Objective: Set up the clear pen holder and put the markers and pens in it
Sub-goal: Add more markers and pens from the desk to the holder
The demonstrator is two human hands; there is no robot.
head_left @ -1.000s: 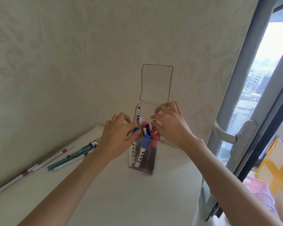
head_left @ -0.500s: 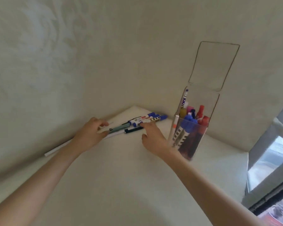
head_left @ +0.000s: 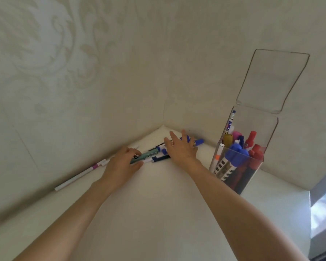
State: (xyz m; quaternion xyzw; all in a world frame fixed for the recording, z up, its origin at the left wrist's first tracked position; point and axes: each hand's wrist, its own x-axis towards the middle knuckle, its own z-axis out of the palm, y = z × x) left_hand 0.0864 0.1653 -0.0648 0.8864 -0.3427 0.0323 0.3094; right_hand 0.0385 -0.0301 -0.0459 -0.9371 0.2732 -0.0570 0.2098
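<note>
A white pen with a pink band (head_left: 77, 177) lies on the white ledge (head_left: 158, 213), along its left wall. The left hand (head_left: 120, 164) curls thumb and fingers round a teal pen (head_left: 149, 154). Just beyond, the right hand (head_left: 183, 148) lies flat with its fingers spread, pressing on blue-capped markers (head_left: 199, 141) in the far corner. To its right stands the clear pen holder (head_left: 263, 132), lid upright and packed with markers.

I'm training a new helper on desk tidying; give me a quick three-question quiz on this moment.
1. True or false: the clear pen holder has its lid shut.
2. The left hand grips: A the teal pen, B the lid, C nothing.
3. Fill in: the right hand lies, fingers straight, over markers capped in ___.
Key: 1 false; 2 A; 3 blue.
</note>
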